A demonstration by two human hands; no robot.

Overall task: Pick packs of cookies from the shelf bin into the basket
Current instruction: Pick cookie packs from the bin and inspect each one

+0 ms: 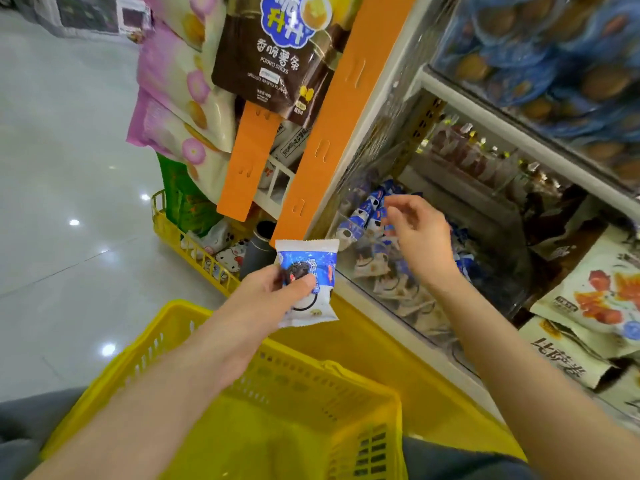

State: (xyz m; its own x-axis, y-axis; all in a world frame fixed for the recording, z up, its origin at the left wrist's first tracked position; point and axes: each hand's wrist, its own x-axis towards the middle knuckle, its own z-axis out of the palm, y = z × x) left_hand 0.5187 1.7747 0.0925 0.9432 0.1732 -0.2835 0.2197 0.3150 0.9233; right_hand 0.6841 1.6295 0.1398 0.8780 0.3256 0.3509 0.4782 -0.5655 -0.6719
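Observation:
My left hand (277,289) grips a blue and white cookie pack (311,261) upright, just above the far rim of the yellow basket (346,393). My right hand (419,237) hovers over the clear shelf bin (363,289), fingers loosely spread and holding nothing. Inside the bin lie several more blue and white cookie packs (367,213). The basket sits low in front of me, and its visible floor looks bare.
Orange hanging strips (329,133) with snack bags hang left of the bin. A smaller yellow basket (180,237) with goods stands on the floor behind. Other snack packs (595,289) fill the shelf to the right, and blue packs (554,64) fill the bin above.

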